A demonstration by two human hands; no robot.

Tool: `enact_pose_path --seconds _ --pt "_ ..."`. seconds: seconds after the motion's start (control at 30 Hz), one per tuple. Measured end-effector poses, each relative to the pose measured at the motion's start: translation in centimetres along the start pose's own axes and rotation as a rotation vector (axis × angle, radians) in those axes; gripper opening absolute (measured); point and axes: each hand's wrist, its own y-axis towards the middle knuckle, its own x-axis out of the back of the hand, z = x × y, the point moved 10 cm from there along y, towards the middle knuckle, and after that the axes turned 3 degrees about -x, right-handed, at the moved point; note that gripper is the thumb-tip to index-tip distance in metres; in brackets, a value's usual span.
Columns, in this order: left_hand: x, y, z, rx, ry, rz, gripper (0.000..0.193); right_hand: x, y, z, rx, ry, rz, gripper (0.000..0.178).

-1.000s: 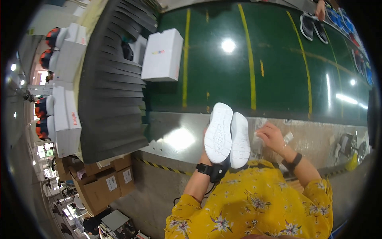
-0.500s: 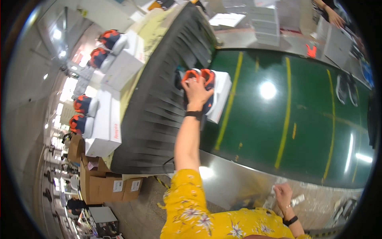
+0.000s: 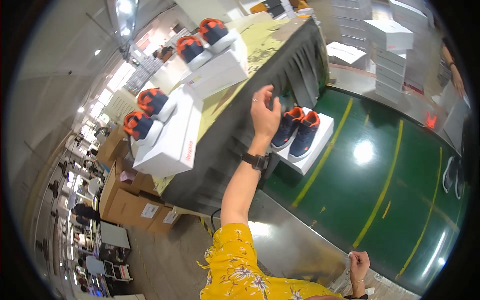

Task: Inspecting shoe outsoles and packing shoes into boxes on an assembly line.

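My left hand (image 3: 265,114), with a ring and a dark wristband, is raised in the air with its fingers apart and nothing in them. Just right of it, a pair of navy sneakers (image 3: 306,137) with orange linings stands on a white shoebox (image 3: 313,159). That box rests on the green conveyor belt (image 3: 340,175), beside the black strip curtain (image 3: 240,125). Low at the belt's near edge, my right hand (image 3: 359,265) is closed, its fingers curled; I cannot make out whether anything is in them.
On the yellow top (image 3: 265,45) at left, two white boxes (image 3: 172,142) each carry a similar pair of sneakers. Dark shoes (image 3: 453,177) lie at the belt's right. Stacked boxes (image 3: 390,65) and another person's hand (image 3: 457,82) are beyond. Cartons (image 3: 132,200) sit on the floor.
My left hand has let go of the sneakers and moved up and left, off them. The view has turned left, shifting everything rightward. My right hand stays curled at the near side.
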Motion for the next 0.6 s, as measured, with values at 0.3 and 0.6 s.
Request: enact_pose_path --seconds 0.3,0.6 --pt "16.3 -5.1 -8.7 -0.082 -0.251 -0.315 0.045 -2.1 -0.5 3.2 0.017 0.074 0.059 0.008" --pt "38.1 -11.5 -2.9 0.272 -0.2 -0.934 0.03 -1.3 -2.9 2.8 0.08 0.021 0.126 0.006"
